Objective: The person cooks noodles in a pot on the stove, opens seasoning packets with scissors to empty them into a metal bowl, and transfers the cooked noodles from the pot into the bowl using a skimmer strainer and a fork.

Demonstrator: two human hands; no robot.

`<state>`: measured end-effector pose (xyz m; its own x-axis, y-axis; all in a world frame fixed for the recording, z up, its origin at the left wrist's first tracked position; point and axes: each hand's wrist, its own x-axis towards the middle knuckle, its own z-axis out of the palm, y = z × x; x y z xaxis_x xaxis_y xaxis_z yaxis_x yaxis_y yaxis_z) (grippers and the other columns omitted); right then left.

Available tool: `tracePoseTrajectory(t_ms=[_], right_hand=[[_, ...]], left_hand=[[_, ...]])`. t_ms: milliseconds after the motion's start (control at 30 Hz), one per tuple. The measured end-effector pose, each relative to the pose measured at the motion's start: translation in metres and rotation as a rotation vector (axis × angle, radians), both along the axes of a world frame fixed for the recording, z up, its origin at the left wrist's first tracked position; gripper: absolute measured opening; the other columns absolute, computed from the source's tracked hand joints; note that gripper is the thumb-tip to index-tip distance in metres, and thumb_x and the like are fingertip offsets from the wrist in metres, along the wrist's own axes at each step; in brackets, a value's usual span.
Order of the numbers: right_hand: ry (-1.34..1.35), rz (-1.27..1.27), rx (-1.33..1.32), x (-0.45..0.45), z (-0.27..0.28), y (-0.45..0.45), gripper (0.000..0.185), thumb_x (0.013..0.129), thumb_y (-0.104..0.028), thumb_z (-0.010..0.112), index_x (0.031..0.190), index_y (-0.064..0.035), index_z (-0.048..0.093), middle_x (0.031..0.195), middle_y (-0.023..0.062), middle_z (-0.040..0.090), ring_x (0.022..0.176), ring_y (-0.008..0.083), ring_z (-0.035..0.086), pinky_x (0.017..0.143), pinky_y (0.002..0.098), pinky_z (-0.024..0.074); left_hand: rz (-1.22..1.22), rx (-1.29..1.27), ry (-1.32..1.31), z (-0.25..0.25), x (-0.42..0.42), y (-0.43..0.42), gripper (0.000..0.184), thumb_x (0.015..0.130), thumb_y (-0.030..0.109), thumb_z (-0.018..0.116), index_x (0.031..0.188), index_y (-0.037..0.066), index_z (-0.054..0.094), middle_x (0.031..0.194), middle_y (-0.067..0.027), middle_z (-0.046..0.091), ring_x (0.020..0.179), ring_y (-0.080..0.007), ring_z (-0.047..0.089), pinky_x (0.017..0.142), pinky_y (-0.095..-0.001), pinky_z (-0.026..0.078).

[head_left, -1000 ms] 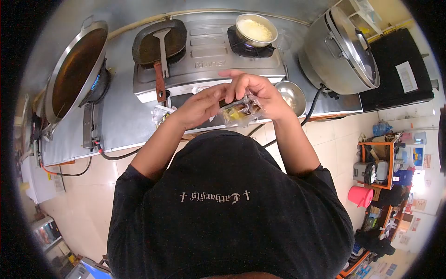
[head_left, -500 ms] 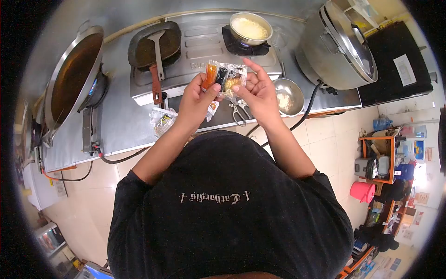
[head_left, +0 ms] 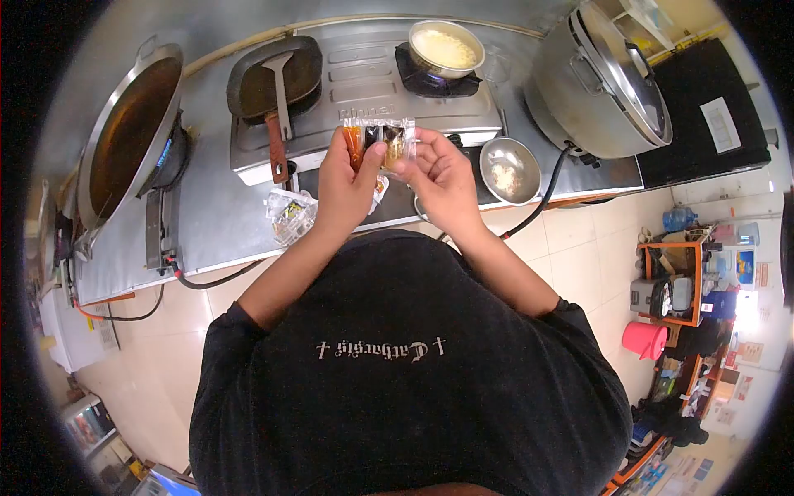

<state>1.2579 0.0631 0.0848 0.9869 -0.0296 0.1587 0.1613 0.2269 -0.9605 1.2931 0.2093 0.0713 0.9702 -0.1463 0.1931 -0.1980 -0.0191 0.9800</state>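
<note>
Both hands hold a clear seasoning sachet (head_left: 397, 149) in front of the stove, with orange, black and golden-yellow sections side by side. My left hand (head_left: 343, 183) pinches its orange and black side, thumb across the front. My right hand (head_left: 445, 175) grips the yellow end between thumb and fingers. Below and left of the sachet lies a crumpled plastic wrapper (head_left: 289, 217), close to my left wrist. A steel bowl (head_left: 529, 169) with pale crumbs in it stands right of my right hand. The scissors are mostly hidden behind my right hand.
On the two-burner stove (head_left: 351, 78) sit a square pan (head_left: 248, 87) with a spatula (head_left: 279, 91) across it and a pot (head_left: 418, 62) with pale, foamy contents. A large wok (head_left: 169, 74) stands over a flame at left. A big lidded pot (head_left: 562, 99) is at right; hoses (head_left: 542, 211) cross the counter edge.
Both hands have drawn the sachet slightly left and down. My right index finger, raised before, has come down to the sachet. The scissors have become mostly covered by my right hand.
</note>
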Motion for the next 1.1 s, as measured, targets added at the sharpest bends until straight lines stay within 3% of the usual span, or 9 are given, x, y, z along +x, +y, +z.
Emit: tracePoseTrajectory(t_ms=[133, 200, 300, 633, 700, 900, 1000, 1033, 1100], right_hand=[[0.035, -0.029, -0.036, 0.005, -0.005, -0.004, 0.026, 0.094, 0.002, 0.056, 0.119, 0.0045, 0.051, 0.1, 0.0108, 0.069, 0.087, 0.0105, 0.065, 0.077, 0.0235, 0.0527], [0.063, -0.017, 0.031, 0.007, -0.004, -0.004, 0.023, 0.095, 0.002, 0.054, 0.117, 0.0047, 0.052, 0.102, 0.0116, 0.069, 0.088, 0.0111, 0.066, 0.077, 0.0241, 0.0537], [0.084, -0.007, 0.05, 0.006, -0.006, -0.004, 0.022, 0.097, -0.003, 0.053, 0.118, 0.0048, 0.052, 0.106, 0.011, 0.067, 0.092, 0.0139, 0.066, 0.079, 0.0308, 0.0576], [0.033, -0.098, -0.095, 0.001, -0.013, 0.0, 0.02, 0.101, -0.009, 0.047, 0.114, 0.0053, 0.054, 0.1, 0.0125, 0.068, 0.087, 0.0153, 0.068, 0.078, 0.0328, 0.0594], [0.017, -0.181, -0.103, 0.002, -0.017, 0.002, 0.015, 0.1, -0.01, 0.052, 0.101, 0.0034, 0.059, 0.08, 0.0048, 0.067, 0.069, 0.0053, 0.059, 0.062, 0.0222, 0.0497], [-0.038, -0.258, -0.454, 0.001, -0.018, -0.005, 0.021, 0.1, -0.016, 0.054, 0.094, 0.0037, 0.061, 0.067, 0.0011, 0.062, 0.062, 0.0036, 0.051, 0.058, 0.0241, 0.0443], [-0.032, -0.205, -0.368, 0.002, -0.012, -0.009, 0.021, 0.1, -0.016, 0.054, 0.096, 0.003, 0.062, 0.07, 0.0057, 0.065, 0.064, 0.0059, 0.058, 0.061, 0.0239, 0.0466], [-0.018, -0.206, -0.369, 0.005, -0.017, -0.014, 0.021, 0.1, -0.016, 0.054, 0.096, 0.003, 0.062, 0.07, 0.0057, 0.065, 0.064, 0.0059, 0.058, 0.061, 0.0239, 0.0466], [0.041, -0.197, -0.111, 0.021, -0.037, -0.035, 0.023, 0.098, -0.019, 0.056, 0.1, 0.0028, 0.063, 0.076, 0.0128, 0.068, 0.072, 0.013, 0.066, 0.067, 0.0274, 0.0506]], left_hand=[[0.02, 0.134, -0.146, -0.003, 0.001, 0.003, 0.023, 0.098, 0.023, 0.057, 0.102, 0.003, 0.048, 0.075, -0.0009, 0.051, 0.067, -0.0073, 0.048, 0.058, -0.0254, 0.042], [-0.092, -0.076, -0.004, -0.001, -0.001, 0.006, 0.026, 0.104, 0.027, 0.044, 0.115, 0.003, 0.05, 0.083, -0.0007, 0.054, 0.066, -0.0054, 0.05, 0.056, -0.0222, 0.044], [-0.144, -0.05, 0.02, -0.007, 0.005, 0.015, 0.03, 0.106, 0.03, 0.038, 0.116, 0.004, 0.051, 0.083, -0.0005, 0.054, 0.066, -0.0061, 0.05, 0.056, -0.022, 0.044], [-0.168, 0.025, -0.015, -0.002, -0.001, 0.015, 0.02, 0.103, 0.02, 0.046, 0.114, 0.004, 0.05, 0.083, -0.0002, 0.054, 0.066, -0.0061, 0.05, 0.056, -0.0221, 0.044], [-0.146, 0.03, 0.006, -0.002, -0.002, 0.012, 0.019, 0.103, 0.019, 0.046, 0.113, 0.003, 0.049, 0.084, -0.0003, 0.054, 0.066, -0.0057, 0.05, 0.056, -0.022, 0.043], [-0.157, 0.071, -0.01, 0.0, -0.002, 0.01, 0.023, 0.103, 0.022, 0.045, 0.115, 0.002, 0.049, 0.084, -0.0002, 0.054, 0.068, -0.0058, 0.05, 0.057, -0.0222, 0.044], [-0.174, 0.038, -0.016, 0.001, -0.001, 0.012, 0.027, 0.104, 0.025, 0.043, 0.116, 0.001, 0.05, 0.087, -0.0015, 0.055, 0.074, -0.0064, 0.051, 0.063, -0.0223, 0.045], [-0.084, 0.135, -0.13, -0.004, 0.001, 0.013, 0.03, 0.105, 0.028, 0.042, 0.116, 0.001, 0.051, 0.091, -0.0034, 0.056, 0.082, -0.0075, 0.052, 0.07, -0.0235, 0.046], [-0.033, 0.16, -0.209, -0.006, 0.012, 0.023, 0.03, 0.104, 0.029, 0.044, 0.111, 0.002, 0.051, 0.083, -0.0087, 0.056, 0.072, -0.0144, 0.056, 0.066, -0.0292, 0.046]])
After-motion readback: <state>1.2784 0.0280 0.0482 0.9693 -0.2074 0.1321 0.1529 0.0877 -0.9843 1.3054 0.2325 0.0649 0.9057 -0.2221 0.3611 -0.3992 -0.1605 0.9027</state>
